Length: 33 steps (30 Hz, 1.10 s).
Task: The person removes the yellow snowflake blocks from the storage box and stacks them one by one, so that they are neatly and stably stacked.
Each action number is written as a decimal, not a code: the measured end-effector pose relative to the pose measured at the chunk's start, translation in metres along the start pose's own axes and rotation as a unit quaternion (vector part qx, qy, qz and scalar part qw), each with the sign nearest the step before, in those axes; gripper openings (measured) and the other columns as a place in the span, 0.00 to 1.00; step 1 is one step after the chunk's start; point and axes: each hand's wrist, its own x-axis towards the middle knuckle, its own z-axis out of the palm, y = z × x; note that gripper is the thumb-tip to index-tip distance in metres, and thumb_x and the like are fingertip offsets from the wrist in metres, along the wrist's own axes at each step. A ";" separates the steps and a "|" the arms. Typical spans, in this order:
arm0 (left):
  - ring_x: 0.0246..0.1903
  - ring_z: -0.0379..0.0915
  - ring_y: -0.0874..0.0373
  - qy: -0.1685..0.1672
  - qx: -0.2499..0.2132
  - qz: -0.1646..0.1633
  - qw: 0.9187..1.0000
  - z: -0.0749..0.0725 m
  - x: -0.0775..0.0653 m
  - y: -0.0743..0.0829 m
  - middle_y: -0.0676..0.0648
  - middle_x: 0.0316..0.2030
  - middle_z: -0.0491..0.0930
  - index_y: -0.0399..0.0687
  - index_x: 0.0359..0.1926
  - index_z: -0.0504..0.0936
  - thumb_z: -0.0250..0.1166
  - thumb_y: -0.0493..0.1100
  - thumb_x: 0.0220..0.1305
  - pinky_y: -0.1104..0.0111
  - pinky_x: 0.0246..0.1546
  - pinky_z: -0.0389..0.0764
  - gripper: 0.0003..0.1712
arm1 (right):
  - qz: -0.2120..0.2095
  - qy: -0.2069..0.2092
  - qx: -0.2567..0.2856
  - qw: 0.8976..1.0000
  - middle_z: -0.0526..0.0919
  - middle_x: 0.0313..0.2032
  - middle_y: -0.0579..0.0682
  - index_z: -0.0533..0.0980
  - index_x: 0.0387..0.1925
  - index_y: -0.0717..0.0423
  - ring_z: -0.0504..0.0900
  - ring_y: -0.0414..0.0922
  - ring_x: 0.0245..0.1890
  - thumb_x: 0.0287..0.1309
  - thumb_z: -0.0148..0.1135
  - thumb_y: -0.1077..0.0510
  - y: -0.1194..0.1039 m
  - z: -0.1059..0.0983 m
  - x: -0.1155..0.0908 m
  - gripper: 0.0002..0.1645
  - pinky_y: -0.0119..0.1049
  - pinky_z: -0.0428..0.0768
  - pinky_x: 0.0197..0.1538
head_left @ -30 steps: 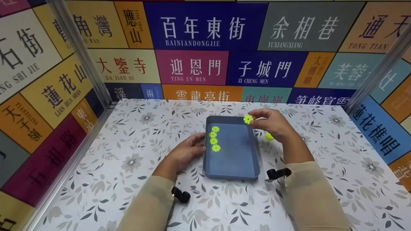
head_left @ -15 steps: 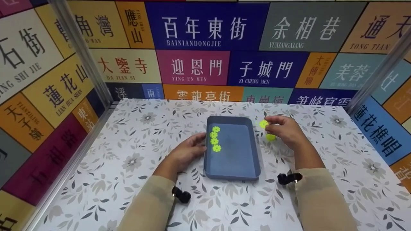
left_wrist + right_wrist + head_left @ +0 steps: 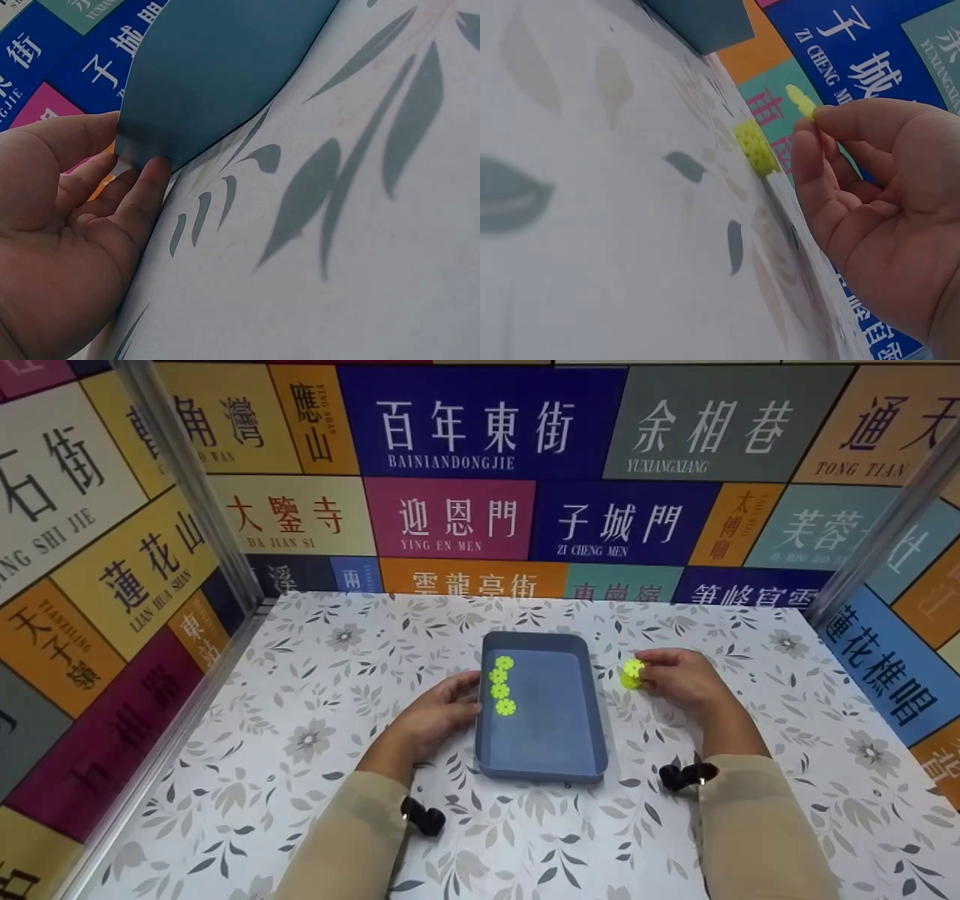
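My right hand [image 3: 686, 679] pinches a yellow-green flower-shaped disc [image 3: 801, 100] between thumb and fingertips. Just beneath it, a small stack of matching discs [image 3: 756, 148] stands on the table, to the right of the grey-blue tray [image 3: 551, 750]. In the head view the held disc overlaps that stack. On the tray's other side, my left hand [image 3: 439, 712] rests with its fingertips and thumb against the outer left wall [image 3: 217, 75], fingers loosely extended. Inside the tray, several flower discs [image 3: 499, 690] lie in a row along the left side.
The table [image 3: 315, 810] has a white cloth printed with grey flowers and leaves. Behind it rises a wall of coloured panels [image 3: 450, 517] with Chinese lettering, and similar panels stand on both sides. Metal posts [image 3: 191, 472] mark the corners.
My right hand has moved right and toward me, carrying the pinched disc from over the tray's far right corner to the stack. The left hand and the tray have stayed in place.
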 end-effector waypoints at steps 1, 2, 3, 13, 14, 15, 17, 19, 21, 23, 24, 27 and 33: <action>0.81 0.62 0.48 0.000 0.001 -0.001 1.000 0.000 0.000 0.000 0.45 0.80 0.67 0.49 0.81 0.65 0.65 0.29 0.69 0.56 0.81 0.68 0.41 | 0.002 0.000 -0.003 1.000 0.81 0.61 0.49 0.74 0.73 0.61 0.87 0.38 0.48 0.73 0.65 0.59 0.002 -0.001 0.000 0.30 0.32 0.88 0.56; 0.81 0.62 0.48 0.000 0.002 -0.002 1.000 0.000 0.000 0.000 0.45 0.80 0.66 0.49 0.81 0.65 0.65 0.30 0.70 0.56 0.81 0.68 0.41 | 0.005 0.000 -0.008 1.000 0.81 0.62 0.50 0.74 0.72 0.60 0.87 0.38 0.47 0.73 0.65 0.59 0.003 -0.002 0.000 0.30 0.31 0.88 0.56; 0.81 0.62 0.48 0.002 0.001 -0.004 1.000 0.000 0.001 0.000 0.46 0.80 0.66 0.49 0.81 0.65 0.65 0.30 0.69 0.56 0.81 0.68 0.42 | 0.003 0.000 -0.015 1.000 0.81 0.62 0.51 0.75 0.71 0.61 0.87 0.37 0.47 0.72 0.65 0.60 0.004 -0.002 0.000 0.29 0.31 0.88 0.55; 0.81 0.62 0.48 0.005 0.000 -0.004 1.000 0.000 0.001 -0.001 0.46 0.80 0.66 0.49 0.81 0.65 0.65 0.30 0.69 0.55 0.81 0.68 0.42 | -0.001 0.002 -0.034 0.999 0.83 0.61 0.52 0.76 0.70 0.63 0.88 0.36 0.44 0.72 0.66 0.59 0.007 -0.002 0.001 0.29 0.30 0.89 0.52; 0.81 0.63 0.49 0.007 0.000 -0.006 1.000 0.000 0.001 -0.001 0.46 0.80 0.67 0.50 0.81 0.66 0.66 0.30 0.69 0.56 0.81 0.68 0.42 | 0.000 0.001 -0.034 0.999 0.83 0.62 0.53 0.75 0.71 0.64 0.88 0.35 0.44 0.72 0.65 0.59 0.007 -0.002 0.001 0.29 0.30 0.88 0.53; 0.81 0.63 0.49 0.008 0.001 -0.006 1.000 0.000 0.001 -0.001 0.46 0.80 0.67 0.50 0.81 0.66 0.66 0.30 0.68 0.56 0.81 0.68 0.42 | 0.001 0.001 -0.033 0.999 0.82 0.63 0.54 0.75 0.71 0.64 0.88 0.35 0.44 0.72 0.65 0.60 0.006 -0.002 0.000 0.29 0.30 0.88 0.53; 0.80 0.63 0.48 0.009 0.004 -0.006 1.000 0.000 0.001 -0.001 0.46 0.80 0.67 0.51 0.81 0.66 0.66 0.30 0.68 0.55 0.81 0.68 0.42 | 0.005 0.000 -0.032 0.999 0.81 0.64 0.56 0.74 0.71 0.66 0.88 0.35 0.44 0.73 0.64 0.60 0.004 -0.001 -0.002 0.29 0.30 0.88 0.53; 0.80 0.64 0.49 0.011 0.005 -0.009 1.000 -0.001 0.001 -0.001 0.47 0.80 0.68 0.51 0.81 0.66 0.67 0.30 0.68 0.56 0.81 0.68 0.43 | 0.010 0.002 -0.034 0.999 0.82 0.62 0.56 0.74 0.71 0.67 0.87 0.35 0.43 0.73 0.64 0.61 0.002 0.000 -0.003 0.30 0.29 0.89 0.52; 0.80 0.64 0.49 0.012 0.006 -0.011 1.000 -0.001 0.001 -0.001 0.47 0.80 0.68 0.52 0.80 0.67 0.67 0.30 0.67 0.56 0.81 0.68 0.43 | 0.013 0.003 -0.037 0.999 0.83 0.59 0.54 0.73 0.71 0.68 0.87 0.35 0.43 0.73 0.64 0.61 0.000 0.001 -0.004 0.30 0.29 0.89 0.51; 0.80 0.64 0.49 0.013 0.006 -0.011 1.000 0.000 0.000 0.000 0.48 0.80 0.68 0.52 0.80 0.67 0.67 0.30 0.67 0.56 0.81 0.68 0.42 | 0.012 0.005 -0.037 0.999 0.85 0.56 0.51 0.73 0.70 0.69 0.88 0.35 0.42 0.73 0.64 0.60 0.001 0.001 -0.004 0.30 0.29 0.89 0.51; 0.80 0.64 0.49 0.014 0.006 -0.011 1.000 0.000 0.000 0.000 0.48 0.79 0.68 0.53 0.80 0.68 0.67 0.30 0.67 0.56 0.81 0.69 0.42 | 0.010 0.005 -0.035 0.999 0.86 0.54 0.50 0.73 0.70 0.69 0.88 0.35 0.42 0.73 0.64 0.60 0.002 0.000 -0.003 0.30 0.29 0.89 0.51; 0.80 0.64 0.49 0.010 0.002 -0.005 1.000 0.000 0.000 0.000 0.47 0.80 0.68 0.51 0.80 0.68 0.66 0.30 0.67 0.56 0.80 0.69 0.42 | 0.004 0.008 -0.029 1.000 0.88 0.49 0.46 0.74 0.70 0.69 0.88 0.36 0.40 0.73 0.65 0.59 0.005 -0.002 -0.001 0.29 0.29 0.89 0.49; 0.80 0.64 0.46 0.000 -0.006 0.009 1.000 0.000 0.000 -0.001 0.44 0.80 0.66 0.48 0.80 0.67 0.65 0.28 0.68 0.56 0.80 0.69 0.41 | 0.018 0.022 -0.028 0.999 0.88 0.50 0.47 0.75 0.70 0.62 0.87 0.40 0.42 0.74 0.65 0.52 -0.003 -0.001 -0.001 0.30 0.33 0.88 0.50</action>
